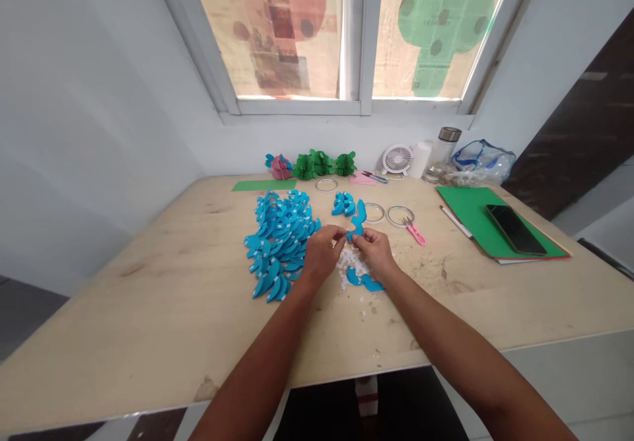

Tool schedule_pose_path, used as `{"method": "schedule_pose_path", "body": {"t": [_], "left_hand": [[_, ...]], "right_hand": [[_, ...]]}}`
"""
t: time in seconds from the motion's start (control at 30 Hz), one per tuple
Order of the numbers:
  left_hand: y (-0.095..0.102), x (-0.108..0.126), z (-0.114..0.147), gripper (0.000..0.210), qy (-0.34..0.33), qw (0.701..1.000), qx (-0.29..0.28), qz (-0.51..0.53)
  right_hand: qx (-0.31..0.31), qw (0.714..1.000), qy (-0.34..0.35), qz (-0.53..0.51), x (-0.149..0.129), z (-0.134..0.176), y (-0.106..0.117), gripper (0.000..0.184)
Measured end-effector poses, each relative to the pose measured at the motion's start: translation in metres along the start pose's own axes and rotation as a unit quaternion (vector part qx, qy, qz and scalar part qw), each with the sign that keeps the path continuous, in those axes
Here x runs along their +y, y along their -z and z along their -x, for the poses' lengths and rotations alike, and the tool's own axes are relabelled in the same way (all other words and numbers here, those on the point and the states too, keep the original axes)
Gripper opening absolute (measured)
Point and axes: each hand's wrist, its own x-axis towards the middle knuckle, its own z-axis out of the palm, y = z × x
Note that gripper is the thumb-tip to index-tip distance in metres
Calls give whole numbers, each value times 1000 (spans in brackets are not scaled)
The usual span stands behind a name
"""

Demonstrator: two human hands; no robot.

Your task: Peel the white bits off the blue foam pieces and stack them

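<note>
Both hands meet over the middle of the table around a curved blue paper piece (359,214). My right hand (377,252) pinches its lower end, and the piece stands up away from me. Close against that same end, my left hand (323,249) has its thumb and finger pressed together; what lies between them is too small to make out. A large heap of folded blue paper pieces (282,230) with white tabs spreads to the left. Beyond the hands sits a small blue cluster (343,204). Under them lie white paper scraps (347,264) and loose blue pieces (371,284).
Tape rolls (400,216) and pink-handled snips (415,232) lie right of the hands. Farther right, a phone (515,228) rests on green sheets (470,206) beside a pen (456,222). Green paper ornaments (321,163), a small fan (397,160) and a bottle (443,154) line the wall.
</note>
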Motion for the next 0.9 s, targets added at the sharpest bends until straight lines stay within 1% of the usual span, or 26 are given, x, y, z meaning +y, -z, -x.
{"method": "schedule_pose_path", "body": {"t": [0.13, 0.33, 0.57, 0.63, 0.77, 0.83, 0.9], "left_hand": [[0, -1, 0, 9, 3, 1000, -2, 3], [-1, -2, 0, 8, 14, 1000, -22, -2], [-1, -2, 1, 10, 8, 999, -40, -8], [0, -1, 0, 9, 2, 999, -54, -8], [5, 0, -1, 8, -3, 995, -103, -2], [6, 0, -1, 14, 9, 993, -115, 8], [6, -1, -3, 15, 30, 993, -113, 29]], "right_hand": [[5, 1000, 5, 12, 1, 0, -1, 22], [13, 999, 15, 27, 1, 1, -2, 24], [32, 999, 21, 29, 1, -1, -1, 22], [43, 998, 29, 39, 2, -2, 1, 22], [53, 997, 32, 50, 4, -5, 3, 23], [55, 997, 31, 49, 5, -6, 4, 23], [54, 997, 33, 52, 5, -6, 4, 24]]}}
